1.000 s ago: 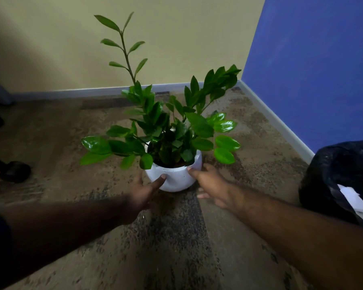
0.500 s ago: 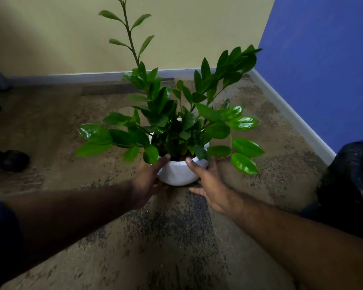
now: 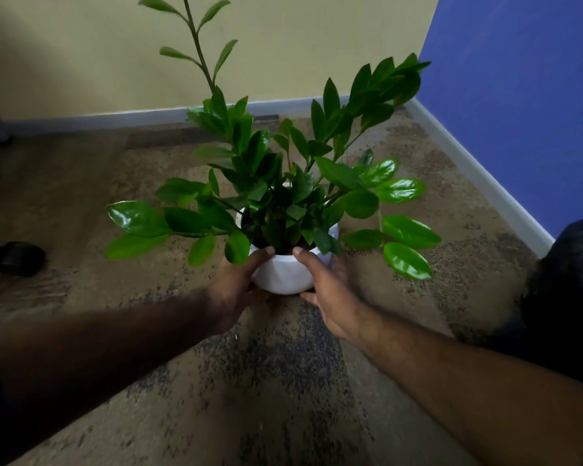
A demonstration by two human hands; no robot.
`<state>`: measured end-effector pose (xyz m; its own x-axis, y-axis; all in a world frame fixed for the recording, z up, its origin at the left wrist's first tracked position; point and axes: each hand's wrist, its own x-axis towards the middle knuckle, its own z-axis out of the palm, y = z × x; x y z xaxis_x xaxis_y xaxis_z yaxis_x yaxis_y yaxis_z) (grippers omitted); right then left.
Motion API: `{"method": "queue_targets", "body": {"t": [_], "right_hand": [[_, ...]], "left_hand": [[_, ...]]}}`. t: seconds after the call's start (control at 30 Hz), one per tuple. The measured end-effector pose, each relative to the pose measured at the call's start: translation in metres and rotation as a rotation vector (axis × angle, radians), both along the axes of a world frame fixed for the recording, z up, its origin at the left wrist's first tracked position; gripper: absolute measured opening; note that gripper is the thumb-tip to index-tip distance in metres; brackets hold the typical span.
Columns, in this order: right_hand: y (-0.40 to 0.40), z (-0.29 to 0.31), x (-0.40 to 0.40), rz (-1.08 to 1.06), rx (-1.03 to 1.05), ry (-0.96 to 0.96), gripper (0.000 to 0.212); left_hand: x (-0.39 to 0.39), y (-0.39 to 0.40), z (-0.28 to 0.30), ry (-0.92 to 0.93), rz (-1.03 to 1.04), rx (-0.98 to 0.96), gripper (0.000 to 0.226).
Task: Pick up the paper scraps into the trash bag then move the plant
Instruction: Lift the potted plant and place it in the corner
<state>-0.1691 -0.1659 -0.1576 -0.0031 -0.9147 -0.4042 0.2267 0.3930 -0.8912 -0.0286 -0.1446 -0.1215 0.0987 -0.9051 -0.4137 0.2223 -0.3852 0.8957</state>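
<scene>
- At the centre of the frame, the plant (image 3: 283, 183) stands in a white pot (image 3: 285, 275) over the carpet floor (image 3: 266, 381).
- The left hand (image 3: 233, 290) grips the pot's left side, thumb at the rim.
- The right hand (image 3: 330, 294) grips the pot's right side likewise.
- At the right edge lies a black trash bag (image 3: 572, 290), beside the blue wall (image 3: 519, 112).

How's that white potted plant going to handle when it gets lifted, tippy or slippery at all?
Probably top-heavy: the plant spreads tall and wide above the small white pot, so it may tip if tilted. The pot looks smooth and rounded, perhaps slippery; the left hand and right hand cupping opposite sides suits that. The stems would likely sway.
</scene>
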Motion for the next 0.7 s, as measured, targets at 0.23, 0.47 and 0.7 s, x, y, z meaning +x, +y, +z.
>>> {"method": "queue_targets", "body": {"t": [0.23, 0.47, 0.7], "right_hand": [[0.001, 0.047, -0.002, -0.069, -0.019, 0.078, 0.067], [0.028, 0.196, -0.018, -0.033, 0.008, 0.070, 0.060], [0.049, 0.416, -0.052, -0.012, 0.044, 0.052, 0.075]], "left_hand": [[-0.014, 0.009, 0.052, -0.004, 0.066, 0.022, 0.011], [-0.015, 0.029, 0.189, -0.005, 0.049, 0.069, 0.024], [-0.045, 0.047, 0.401, -0.008, 0.079, 0.128, 0.039]]}}
